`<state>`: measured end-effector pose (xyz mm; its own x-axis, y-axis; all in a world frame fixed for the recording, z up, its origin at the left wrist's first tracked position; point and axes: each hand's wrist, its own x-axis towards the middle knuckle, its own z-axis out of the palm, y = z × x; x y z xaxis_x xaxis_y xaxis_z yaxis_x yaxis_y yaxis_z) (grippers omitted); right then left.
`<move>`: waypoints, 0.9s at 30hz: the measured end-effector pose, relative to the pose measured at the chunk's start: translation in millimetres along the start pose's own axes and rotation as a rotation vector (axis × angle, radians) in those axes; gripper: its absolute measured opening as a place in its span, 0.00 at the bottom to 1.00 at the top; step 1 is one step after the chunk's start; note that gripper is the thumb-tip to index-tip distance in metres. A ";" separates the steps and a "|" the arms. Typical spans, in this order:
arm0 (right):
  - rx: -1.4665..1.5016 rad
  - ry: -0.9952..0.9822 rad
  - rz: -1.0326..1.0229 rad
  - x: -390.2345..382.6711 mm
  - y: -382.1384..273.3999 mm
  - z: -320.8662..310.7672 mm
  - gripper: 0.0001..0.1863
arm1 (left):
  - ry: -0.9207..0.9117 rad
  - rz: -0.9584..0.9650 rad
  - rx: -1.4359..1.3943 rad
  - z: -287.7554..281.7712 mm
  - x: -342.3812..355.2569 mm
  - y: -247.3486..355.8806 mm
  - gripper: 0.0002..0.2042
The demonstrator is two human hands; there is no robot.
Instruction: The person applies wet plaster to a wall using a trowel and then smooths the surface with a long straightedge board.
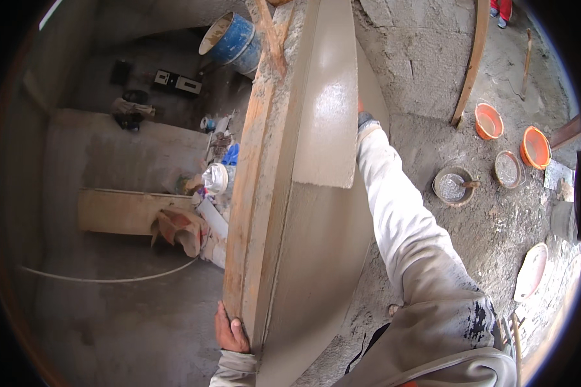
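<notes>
My left hand [231,332] holds the left edge of a long wooden board [244,245], its thumb lying on the front face and its fingers along the side. The board runs along a smooth grey plastered surface [313,251]. Higher up, a pale, glossy rectangular face [326,109] ends in a slightly ragged lower edge. My right arm stretches far forward, and my right hand [363,115] is at that face's right edge. Only a bit of it shows around a dark cuff; its fingers and anything in them are hidden.
Right, on the rough ground, stand orange buckets [489,121] and mortar-filled bowls [454,186], one with a wooden handle sticking out. A wooden pole [474,64] leans nearby. Left lie a blue drum [231,42], a plank [126,211], a torn sack [179,231] and a pale hose [110,280].
</notes>
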<state>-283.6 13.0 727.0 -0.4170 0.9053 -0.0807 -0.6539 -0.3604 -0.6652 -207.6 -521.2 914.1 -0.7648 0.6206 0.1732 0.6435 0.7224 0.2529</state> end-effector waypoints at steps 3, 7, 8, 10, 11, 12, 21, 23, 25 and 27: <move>0.007 0.003 -0.035 -11.9 -3.0 -1.8 0.13 | -0.007 0.048 0.008 5.1 2.2 -4.1 0.25; 0.034 -0.017 -0.074 -69.3 8.1 5.2 0.13 | 0.011 0.072 0.035 2.8 -4.0 -11.7 0.27; 0.032 -0.026 -0.094 -86.7 10.7 5.8 0.13 | 0.005 0.076 0.028 3.6 -4.5 -13.3 0.26; 0.000 -0.045 -0.131 -127.9 13.9 2.7 0.13 | -0.010 0.093 0.005 7.3 -2.8 -13.7 0.24; -0.042 -0.065 -0.152 -153.9 18.4 5.3 0.12 | -0.016 0.090 -0.009 5.3 -4.1 -14.6 0.24; -0.127 -0.089 -0.177 -181.3 22.2 7.6 0.11 | -0.023 0.087 -0.025 3.8 -4.5 -15.1 0.24; -0.344 -0.218 0.042 -526.5 66.6 31.6 0.16 | -0.005 0.111 -0.184 12.3 13.0 -44.0 0.25; -0.354 -0.176 0.126 -573.4 73.8 32.6 0.18 | -0.041 0.082 -0.228 15.0 17.4 -38.9 0.26; -0.274 -0.109 0.283 -595.6 79.5 35.2 0.20 | -0.049 0.086 -0.283 15.0 18.0 -42.1 0.26; -0.339 -0.139 0.099 -565.2 63.3 39.2 0.19 | -0.047 0.081 -0.269 14.2 16.8 -44.0 0.26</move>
<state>-114.1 -530.3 759.6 -0.5641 0.8227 -0.0708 -0.3702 -0.3287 -0.8689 -248.3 -538.3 892.3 -0.7049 0.6908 0.1609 0.6661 0.5669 0.4847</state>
